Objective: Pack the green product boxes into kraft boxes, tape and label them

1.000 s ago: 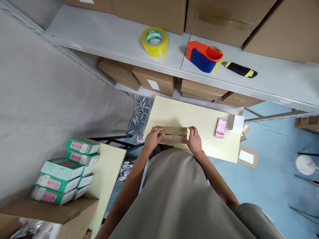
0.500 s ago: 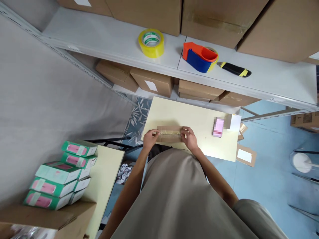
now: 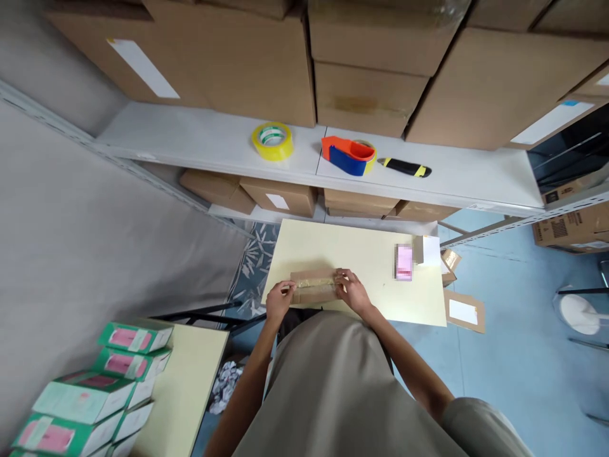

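A small flat cardboard box (image 3: 314, 284) with a strip of shiny clear tape along its top lies at the near edge of the cream table (image 3: 333, 244). My left hand (image 3: 278, 301) grips its left end, thumb and fingers drawn together at the edge. At the other end my right hand (image 3: 353, 292) has its fingers bent over the corner and the tape's end. Farther right on the table are a pink item (image 3: 404, 263), blurred out in part, and a small white box (image 3: 431, 251).
Above the table, a grey shelf (image 3: 204, 130) carries a yellow tape roll (image 3: 273, 142), a red and blue tape dispenser (image 3: 348, 156), a utility knife (image 3: 406, 167) and large cartons (image 3: 257, 70). Several green and pink boxes (image 3: 126, 337) are stacked on a side table (image 3: 193, 362) at left.
The view has tilted up, so the shelf and table sit lower in the picture. Both hands stay at the ends of the cardboard box, with the right fingers slightly shifted.
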{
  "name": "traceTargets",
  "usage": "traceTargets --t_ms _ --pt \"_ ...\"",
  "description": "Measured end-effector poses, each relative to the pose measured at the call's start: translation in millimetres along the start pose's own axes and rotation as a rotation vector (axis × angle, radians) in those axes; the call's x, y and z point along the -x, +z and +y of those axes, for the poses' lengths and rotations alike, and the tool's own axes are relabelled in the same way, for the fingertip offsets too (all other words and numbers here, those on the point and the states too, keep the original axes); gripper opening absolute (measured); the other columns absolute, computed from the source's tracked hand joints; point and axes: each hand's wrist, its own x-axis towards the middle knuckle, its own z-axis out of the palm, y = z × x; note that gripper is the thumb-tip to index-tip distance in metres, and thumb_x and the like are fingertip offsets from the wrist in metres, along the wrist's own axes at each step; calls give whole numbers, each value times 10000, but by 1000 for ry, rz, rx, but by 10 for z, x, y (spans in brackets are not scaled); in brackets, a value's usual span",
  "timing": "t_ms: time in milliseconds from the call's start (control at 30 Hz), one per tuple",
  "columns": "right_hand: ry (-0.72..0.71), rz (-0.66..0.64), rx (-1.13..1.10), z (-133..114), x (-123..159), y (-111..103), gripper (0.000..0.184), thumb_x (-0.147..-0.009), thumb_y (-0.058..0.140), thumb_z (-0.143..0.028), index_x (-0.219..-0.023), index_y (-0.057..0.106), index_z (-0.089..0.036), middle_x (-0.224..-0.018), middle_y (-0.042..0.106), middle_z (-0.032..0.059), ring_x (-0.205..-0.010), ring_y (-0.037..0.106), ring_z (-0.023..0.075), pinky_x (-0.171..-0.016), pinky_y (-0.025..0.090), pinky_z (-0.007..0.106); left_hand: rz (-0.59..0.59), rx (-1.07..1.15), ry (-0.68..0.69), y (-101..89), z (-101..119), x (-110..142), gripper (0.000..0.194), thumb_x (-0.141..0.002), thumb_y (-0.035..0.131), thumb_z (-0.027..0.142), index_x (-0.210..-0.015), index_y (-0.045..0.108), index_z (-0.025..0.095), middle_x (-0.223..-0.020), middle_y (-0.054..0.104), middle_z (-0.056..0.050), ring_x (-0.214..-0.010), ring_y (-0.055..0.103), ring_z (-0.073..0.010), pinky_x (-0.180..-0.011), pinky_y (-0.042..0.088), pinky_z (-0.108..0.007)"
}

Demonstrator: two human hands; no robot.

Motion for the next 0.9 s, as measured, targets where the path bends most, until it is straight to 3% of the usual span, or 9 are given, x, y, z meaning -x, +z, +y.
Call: traceTargets --t_ms 267,400,467,533,633,700,767,833,900 --pt "60 71 62 144 3 -169 289 -977 573 -90 -1084 808 -220 -1389 714 122 -1237 701 268 -1101 567 401 -116 -55 68 189 333 -103 100 -922 651 208 -952 744 227 -1106 813 -63 -947 792 -208 -923 595 -322" --pt "150 22 263 -18 -346 -397 265 -969 587 -91 -952 827 -203 -1088 798 155 -1061 763 293 -970 578 361 -219 -218 140 223 511 -259 80 -912 676 160 -938 742 198 -1099 787 -96 -1011 782 -232 -982 576 -356" --pt "99 125 316 -202 -711 -676 249 -1012 577 -149 -1043 819 -194 -1079 798 155 -1089 752 303 -978 560 368 -185 -272 243 169 806 -422 107 -867 734 141 -958 753 194 -1193 772 -130 -1210 743 -291 -1086 546 -405" --pt "-10 327 360 -449 -1165 -1080 308 -1074 520 -227 -1257 762 -171 -1272 761 173 -1237 692 318 -1061 519 404 -56 -248 376 56 1282 -603 211 -849 740 101 -1036 763 196 -1348 731 -156 -1382 658 -321 -1189 490 -446" --pt "-95 502 451 -849 -1866 -1730 429 -1115 456 -290 -1475 622 -127 -1449 670 212 -1358 606 335 -1151 443 445 48 -113 602 -197 2175 -796 219 -944 647 120 -1093 762 230 -1279 762 -101 -1256 722 -259 -1146 533 -417" --pt "-15 497 516 -1056 -2252 -2040 477 -1100 480 -286 -1512 573 -62 -1467 645 260 -1368 595 372 -1169 418 468 77 -25 704 -377 2715 -830 235 -980 613 152 -1130 767 249 -1186 784 -80 -1118 759 -237 -1064 578 -395" --pt "102 399 531 -1178 -2532 -2204 458 -1070 502 -223 -1461 588 -1 -1426 661 312 -1353 617 396 -1173 407 482 90 19 772 -521 3097 -797 218 -979 649 196 -1147 774 256 -1131 795 -77 -1083 764 -239 -1049 587 -391" --pt "160 325 523 -1221 -2702 -2262 410 -1035 511 -150 -1382 620 39 -1341 698 345 -1309 656 409 -1161 411 489 93 42 805 -609 3291 -736 213 -958 709 246 -1159 778 255 -1111 802 -84 -1089 765 -252 -1056 588 -399" --pt "156 304 509 -1212 -2769 -2279 367 -1009 519 -107 -1323 641 38 -1237 742 341 -1242 699 399 -1128 435 475 85 70 809 -641 3320 -688 225 -949 734 288 -1168 778 253 -1104 808 -88 -1098 766 -261 -1056 592 -410"
